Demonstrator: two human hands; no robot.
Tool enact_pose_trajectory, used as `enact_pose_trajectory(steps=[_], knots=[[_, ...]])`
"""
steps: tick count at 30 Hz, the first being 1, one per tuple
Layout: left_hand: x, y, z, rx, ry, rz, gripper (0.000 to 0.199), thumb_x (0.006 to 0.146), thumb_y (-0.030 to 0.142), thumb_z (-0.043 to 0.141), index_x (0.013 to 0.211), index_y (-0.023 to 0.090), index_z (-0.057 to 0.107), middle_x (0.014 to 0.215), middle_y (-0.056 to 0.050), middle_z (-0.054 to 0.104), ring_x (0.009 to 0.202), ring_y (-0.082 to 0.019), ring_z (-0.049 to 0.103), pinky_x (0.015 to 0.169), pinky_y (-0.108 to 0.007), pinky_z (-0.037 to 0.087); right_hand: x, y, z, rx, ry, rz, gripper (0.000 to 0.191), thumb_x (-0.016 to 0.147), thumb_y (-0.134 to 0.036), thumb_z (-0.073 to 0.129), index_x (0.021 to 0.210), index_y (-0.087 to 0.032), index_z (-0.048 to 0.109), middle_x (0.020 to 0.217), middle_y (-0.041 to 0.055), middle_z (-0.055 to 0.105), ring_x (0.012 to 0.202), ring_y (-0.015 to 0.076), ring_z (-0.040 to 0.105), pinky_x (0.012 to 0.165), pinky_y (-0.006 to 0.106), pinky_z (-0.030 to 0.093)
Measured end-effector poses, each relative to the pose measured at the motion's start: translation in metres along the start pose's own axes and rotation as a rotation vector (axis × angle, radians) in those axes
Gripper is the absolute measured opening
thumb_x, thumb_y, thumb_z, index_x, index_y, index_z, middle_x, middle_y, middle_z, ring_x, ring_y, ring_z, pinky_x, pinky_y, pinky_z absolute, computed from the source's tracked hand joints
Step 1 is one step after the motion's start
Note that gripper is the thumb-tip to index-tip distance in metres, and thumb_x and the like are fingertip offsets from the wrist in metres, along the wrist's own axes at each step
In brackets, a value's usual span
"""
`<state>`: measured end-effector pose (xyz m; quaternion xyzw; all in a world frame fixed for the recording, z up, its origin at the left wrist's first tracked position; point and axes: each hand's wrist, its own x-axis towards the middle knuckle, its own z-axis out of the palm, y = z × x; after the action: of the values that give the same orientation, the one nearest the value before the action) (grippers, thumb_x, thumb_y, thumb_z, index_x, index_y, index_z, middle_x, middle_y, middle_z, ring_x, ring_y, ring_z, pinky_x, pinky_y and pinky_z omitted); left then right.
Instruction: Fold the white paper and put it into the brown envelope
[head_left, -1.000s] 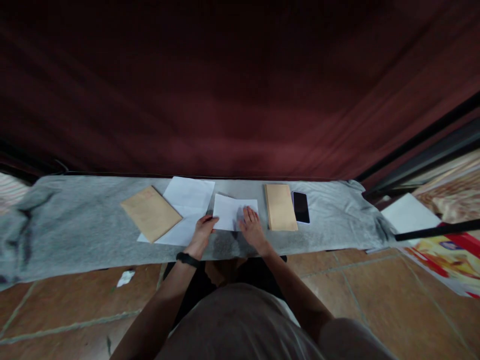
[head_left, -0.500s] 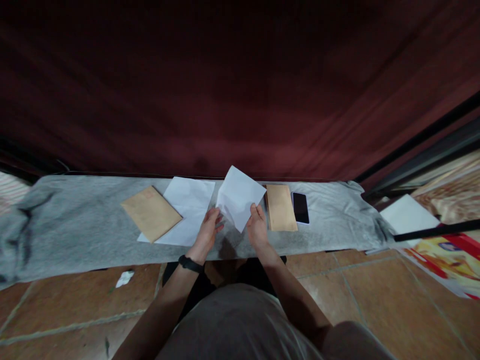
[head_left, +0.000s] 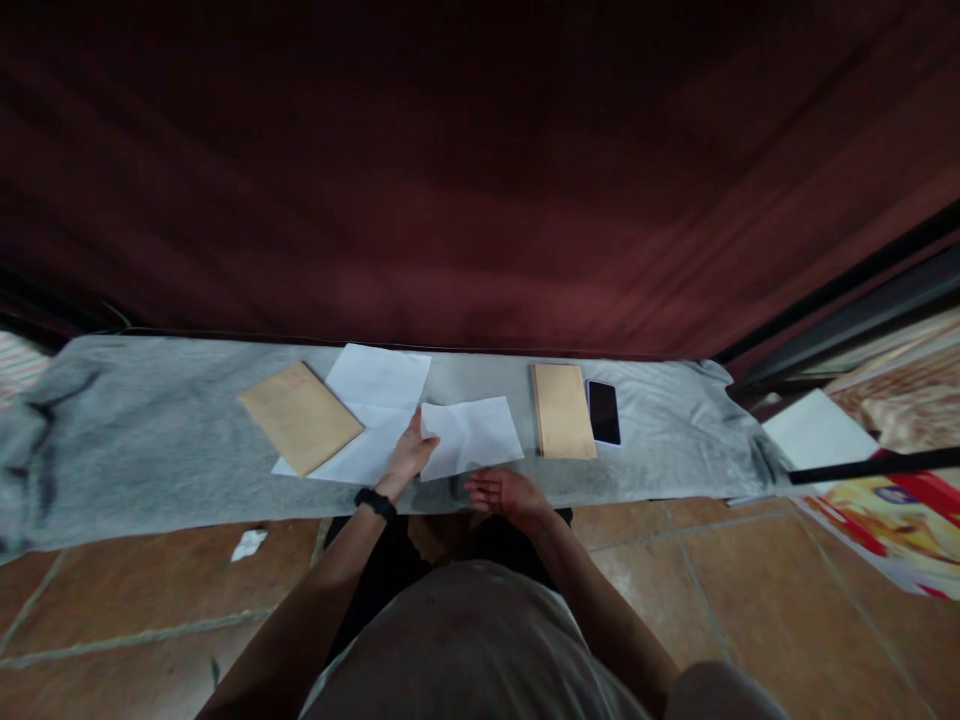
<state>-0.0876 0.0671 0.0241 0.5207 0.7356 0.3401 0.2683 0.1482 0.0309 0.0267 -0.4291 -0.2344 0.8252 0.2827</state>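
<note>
A creased white sheet of paper (head_left: 471, 436), folded at least once, lies or hovers low over the grey cloth in front of me. My left hand (head_left: 410, 452), with a dark wristband, pinches its left edge between thumb and fingers. Just below the sheet's near edge is my right hand (head_left: 508, 494), palm turned up and fingers stretched out, holding nothing. To the left, larger white paper (head_left: 379, 385) lies partly under a brown envelope (head_left: 301, 418). A stack of brown envelopes (head_left: 564, 410) sits to the right of the folded sheet.
A phone (head_left: 604, 412) lies beside the envelope stack. The grey cloth (head_left: 165, 430) covers a long, narrow bench against a dark red hanging (head_left: 465, 200). At the right, a dark bar (head_left: 877, 465) crosses in front of a white panel (head_left: 817, 430) and a colourful printed box (head_left: 892, 530).
The white sheet has come down and turned from a tilted diamond to lying lengthwise. My right hand has let go of it and drawn back toward me; my left keeps hold.
</note>
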Motion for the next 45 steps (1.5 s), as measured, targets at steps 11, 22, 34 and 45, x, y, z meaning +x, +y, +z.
enact_pose_trajectory(steps=[11,22,34,45], knots=[[-0.003,0.013,-0.004,0.381,-0.073,-0.051,0.074,0.088,0.022,0.053,0.155,0.009,0.024,0.121,-0.018,0.068,0.108,-0.030,0.068,0.094,-0.040,0.052,0.049,-0.015,0.011,-1.400,0.228,-0.868,0.047,0.100,-0.026,0.038,0.144,-0.016,0.050,0.155,0.0111,0.044,0.146,0.0209,0.035,0.122,0.042,0.028],[-0.044,0.022,0.057,0.554,-0.123,0.451,0.057,0.103,0.037,0.027,0.154,0.013,0.033,0.159,-0.011,0.037,0.151,-0.025,0.025,0.122,-0.047,0.024,0.061,0.005,0.002,-1.856,0.315,-0.837,0.054,0.101,-0.021,0.036,0.155,-0.016,0.034,0.161,0.0074,0.033,0.150,0.0241,0.026,0.123,0.045,0.018],[-0.013,0.017,0.057,0.584,-0.150,0.454,0.056,0.103,0.036,0.025,0.153,0.016,0.036,0.161,-0.006,0.034,0.153,-0.023,0.019,0.125,-0.049,0.012,0.054,0.001,0.001,-1.746,0.278,-0.828,0.051,0.101,-0.023,0.038,0.150,-0.012,0.042,0.155,0.0140,0.043,0.148,0.0266,0.030,0.122,0.051,0.019],[0.007,0.023,0.060,0.560,-0.130,0.454,0.056,0.100,0.032,0.033,0.153,0.013,0.037,0.159,-0.010,0.037,0.152,-0.025,0.022,0.125,-0.050,0.012,0.056,0.000,-0.010,-1.436,0.328,-0.925,0.054,0.098,-0.015,0.032,0.152,-0.011,0.038,0.154,0.0161,0.043,0.146,0.0239,0.034,0.119,0.050,0.032]])
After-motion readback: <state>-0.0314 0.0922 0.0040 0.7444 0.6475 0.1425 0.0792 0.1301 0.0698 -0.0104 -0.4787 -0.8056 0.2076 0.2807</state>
